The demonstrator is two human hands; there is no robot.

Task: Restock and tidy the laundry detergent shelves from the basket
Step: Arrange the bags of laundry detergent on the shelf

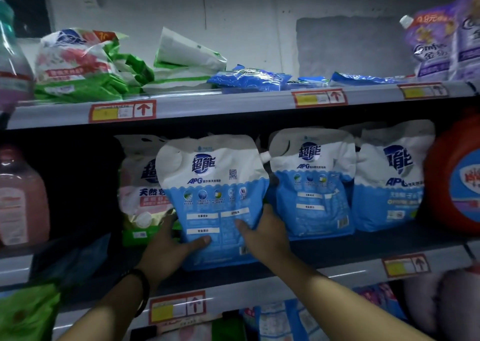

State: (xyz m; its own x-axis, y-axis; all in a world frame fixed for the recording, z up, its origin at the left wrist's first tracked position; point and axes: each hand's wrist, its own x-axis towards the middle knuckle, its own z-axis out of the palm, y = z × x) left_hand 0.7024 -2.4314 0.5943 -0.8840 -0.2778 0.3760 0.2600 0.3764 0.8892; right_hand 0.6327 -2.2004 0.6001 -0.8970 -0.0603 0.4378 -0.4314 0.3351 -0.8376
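Note:
A blue and white detergent pouch (213, 200) stands upright near the front of the middle shelf (337, 255), back label facing me. My left hand (168, 247) grips its lower left edge and my right hand (265, 234) grips its lower right side. Two matching blue pouches (314, 182) (389, 177) stand to its right, further back. A pink and green pouch (140, 198) stands behind it on the left. The basket is out of sight.
A red jug (457, 174) fills the shelf's right end and a pink bottle (20, 198) its left. On the top shelf (233, 107) lie green and white bags (85, 65), flat blue packs (249, 78) and purple pouches (436, 42). A dark gap (78, 185) sits left of the pouches.

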